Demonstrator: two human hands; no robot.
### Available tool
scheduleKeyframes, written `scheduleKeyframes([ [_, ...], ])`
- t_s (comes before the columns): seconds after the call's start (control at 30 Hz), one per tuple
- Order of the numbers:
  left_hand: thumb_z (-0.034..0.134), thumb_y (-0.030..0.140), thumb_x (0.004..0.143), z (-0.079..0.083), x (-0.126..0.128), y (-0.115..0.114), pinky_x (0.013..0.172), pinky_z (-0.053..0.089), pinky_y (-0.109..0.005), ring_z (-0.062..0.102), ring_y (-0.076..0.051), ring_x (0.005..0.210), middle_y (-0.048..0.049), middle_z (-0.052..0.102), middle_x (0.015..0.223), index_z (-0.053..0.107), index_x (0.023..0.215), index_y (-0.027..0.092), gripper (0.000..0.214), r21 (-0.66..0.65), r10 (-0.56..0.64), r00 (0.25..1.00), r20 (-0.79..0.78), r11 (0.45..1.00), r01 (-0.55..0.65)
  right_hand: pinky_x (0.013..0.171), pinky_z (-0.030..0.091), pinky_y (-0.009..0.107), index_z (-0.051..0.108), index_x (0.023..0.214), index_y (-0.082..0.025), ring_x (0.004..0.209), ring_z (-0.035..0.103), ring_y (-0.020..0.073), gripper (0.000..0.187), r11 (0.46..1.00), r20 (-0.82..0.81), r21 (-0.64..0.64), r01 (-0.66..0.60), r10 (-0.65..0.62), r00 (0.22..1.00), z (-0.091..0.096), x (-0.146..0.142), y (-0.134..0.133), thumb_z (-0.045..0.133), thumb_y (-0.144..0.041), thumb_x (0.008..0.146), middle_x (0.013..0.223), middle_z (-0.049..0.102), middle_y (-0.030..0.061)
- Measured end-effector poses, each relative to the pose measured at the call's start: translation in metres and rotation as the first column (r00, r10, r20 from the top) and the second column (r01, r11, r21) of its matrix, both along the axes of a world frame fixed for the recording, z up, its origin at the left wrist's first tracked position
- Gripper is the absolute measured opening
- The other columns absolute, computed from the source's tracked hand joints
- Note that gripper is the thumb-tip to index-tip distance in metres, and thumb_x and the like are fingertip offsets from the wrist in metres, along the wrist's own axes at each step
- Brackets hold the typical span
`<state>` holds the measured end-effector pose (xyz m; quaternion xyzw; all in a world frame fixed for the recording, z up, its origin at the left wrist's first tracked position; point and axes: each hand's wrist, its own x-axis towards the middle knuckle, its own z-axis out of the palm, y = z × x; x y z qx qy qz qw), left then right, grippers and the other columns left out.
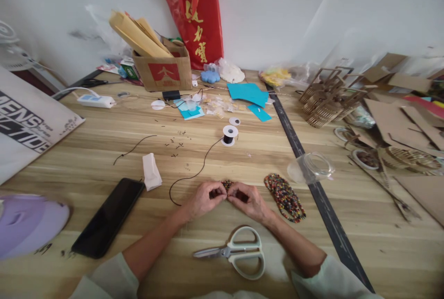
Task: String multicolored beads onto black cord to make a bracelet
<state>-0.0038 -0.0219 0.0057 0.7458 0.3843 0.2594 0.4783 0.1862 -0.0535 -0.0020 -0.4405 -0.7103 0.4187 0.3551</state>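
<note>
My left hand [204, 198] and my right hand [247, 201] rest on the wooden table [104, 142], fingertips meeting, both pinched on a small string of multicoloured beads [227, 184]. A black cord [194, 169] runs from my left hand in a loop up to a white spool [229, 135]. Just right of my right hand lies a pile of finished multicoloured bead strands [285, 197]. White-handled scissors [237, 252] lie closed on the table between my forearms.
A black phone [109, 217] and a folded white tissue [151, 172] lie to the left. A clear plastic jar [311, 167] lies on its side at right. A cardboard box [163, 70], red bag [197, 17], power strip [95, 100] and wooden parts [326, 98] crowd the back and right.
</note>
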Motion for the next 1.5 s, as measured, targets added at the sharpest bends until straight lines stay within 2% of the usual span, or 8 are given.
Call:
scheduleKeyframes([
  [0.43, 0.058, 0.015, 0.076, 0.0022, 0.0003, -0.0007, 0.061, 0.041, -0.021, 0.053, -0.012, 0.062, -0.0011, 0.062, 0.067, 0.065, 0.074, 0.014, 0.007, -0.019, 0.008, 1.0, -0.015, 1.0, -0.008, 0.05, 0.036, 0.019, 0.061, 0.081, -0.015, 0.054, 0.046, 0.0087, 0.008, 1.0, 0.0, -0.005, -0.005, 0.005, 1.0, 0.0013, -0.0001, -0.0001, 0.056, -0.021, 0.083, 0.064, 0.055, -0.0011],
  [1.5, 0.059, 0.015, 0.076, 0.0045, 0.0012, -0.0007, 0.061, 0.043, -0.022, 0.052, -0.012, 0.061, -0.0011, 0.063, 0.067, 0.065, 0.074, 0.013, 0.007, -0.012, 0.01, 1.0, -0.008, 1.0, -0.01, 0.05, 0.034, 0.019, 0.061, 0.082, -0.015, 0.054, 0.044, 0.0086, 0.012, 1.0, 0.0, -0.019, -0.003, 0.003, 1.0, -0.0006, 0.0006, -0.0002, 0.056, -0.026, 0.085, 0.063, 0.052, -0.0019],
])
